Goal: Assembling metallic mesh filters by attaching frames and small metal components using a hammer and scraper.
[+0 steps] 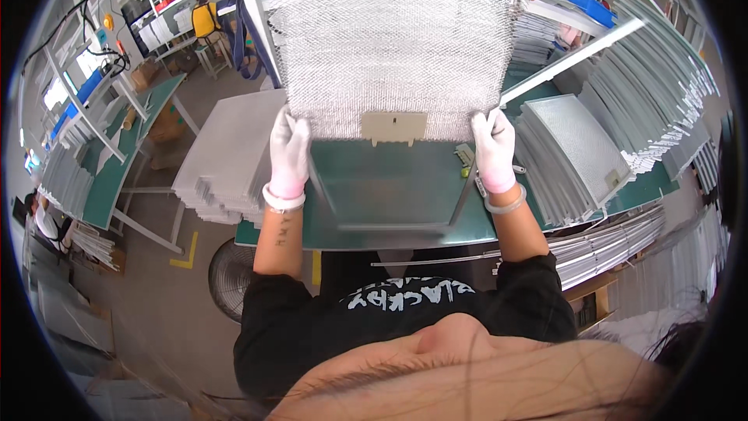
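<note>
Both my hands wear white gloves and hold up a large sheet of silvery expanded metal mesh (397,54) by its lower corners. My left hand (290,152) is closed on the left corner, and my right hand (494,150) is closed on the right one. A small beige plate (395,127) with two tabs sits at the middle of the mesh's lower edge. Beneath, a thin metal frame (393,226) lies on the green table (374,240). Small green parts (465,157) lie on the table beside my right hand.
A stack of flat grey panels (226,140) stands at left, and framed mesh panels (576,156) are stacked at right. Metal strips (592,242) lie below the table's right side. A floor fan (230,281) stands near my left arm. A person in yellow (205,19) sits far back left.
</note>
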### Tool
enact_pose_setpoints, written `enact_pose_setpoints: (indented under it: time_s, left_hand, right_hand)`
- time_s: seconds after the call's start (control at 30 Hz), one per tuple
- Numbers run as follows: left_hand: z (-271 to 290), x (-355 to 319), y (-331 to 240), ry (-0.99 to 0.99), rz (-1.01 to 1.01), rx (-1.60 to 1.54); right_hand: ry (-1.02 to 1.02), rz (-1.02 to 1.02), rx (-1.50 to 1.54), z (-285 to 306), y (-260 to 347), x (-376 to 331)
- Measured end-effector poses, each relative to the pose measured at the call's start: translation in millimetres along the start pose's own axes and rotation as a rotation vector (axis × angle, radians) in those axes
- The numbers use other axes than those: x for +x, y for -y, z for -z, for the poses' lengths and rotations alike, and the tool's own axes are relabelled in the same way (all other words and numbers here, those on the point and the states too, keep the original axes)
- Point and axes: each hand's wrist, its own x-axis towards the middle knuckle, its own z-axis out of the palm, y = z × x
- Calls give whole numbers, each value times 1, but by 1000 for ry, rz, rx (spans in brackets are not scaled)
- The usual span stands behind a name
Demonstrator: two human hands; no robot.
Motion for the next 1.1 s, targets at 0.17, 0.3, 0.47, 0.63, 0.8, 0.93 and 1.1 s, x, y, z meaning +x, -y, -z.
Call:
enact_pose_setpoints:
  time_s: [0.17, 0.3, 0.47, 0.63, 0.8, 0.93, 1.1]
  left_hand:
    - [-28, 8, 36, -83, 3, 93]
    - [-12, -5, 61, 15, -45, 143]
    - [-2, -22, 74, 19, -6, 179]
    - [1, -30, 77, 43, -7, 183]
    - [9, 0, 55, 155, 80, 54]
    - [7, 11, 51, 158, -61, -131]
    - [-2, -2, 53, 81, -206, 20]
  right_hand:
    - [-150, 196, -154, 11, -33, 4]
    - [-152, 137, -185, 21, -48, 1]
    - [-88, 107, 12, 17, -49, -3]
    - [-32, 191, -116, 23, -52, -9]
    - [148, 10, 21, 32, -13, 11]
    - [-13, 38, 43, 28, -28, 15]
    - [-229, 133, -48, 7, -30, 3]
